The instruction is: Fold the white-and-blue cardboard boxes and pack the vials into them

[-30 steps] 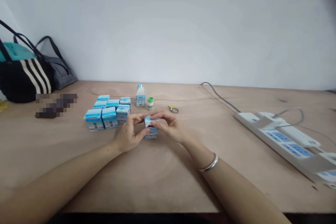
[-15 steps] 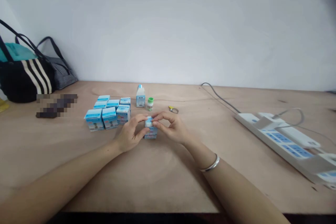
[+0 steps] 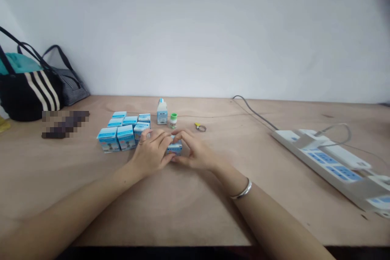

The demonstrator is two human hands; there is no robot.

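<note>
A small blue-and-white carton [image 3: 174, 149] stands on the table between my hands, its top closed down and partly covered by fingers. My left hand [image 3: 152, 150] grips its left side, thumb at the front and fingers at the back. On the other side my right hand [image 3: 195, 151] curls round the carton, thumb low at the front edge and fingers over the top. Just beyond my hands stands a small clear bottle with a green cap [image 3: 173, 121]. Beside it is another carton [image 3: 162, 115] with its top flaps up.
Several closed blue-and-white cartons [image 3: 109, 140] stand grouped left of my hands. A yellow-tagged ring [image 3: 200, 127] lies behind my right hand. At the right is a white power strip [image 3: 323, 166] with cables; bags [image 3: 30, 93] and a pixelated dark object [image 3: 65, 124] are at the left.
My fingers have moved from the carton's top flap down round its sides. The top now looks flat and closed, and both thumbs are lower at the front.
</note>
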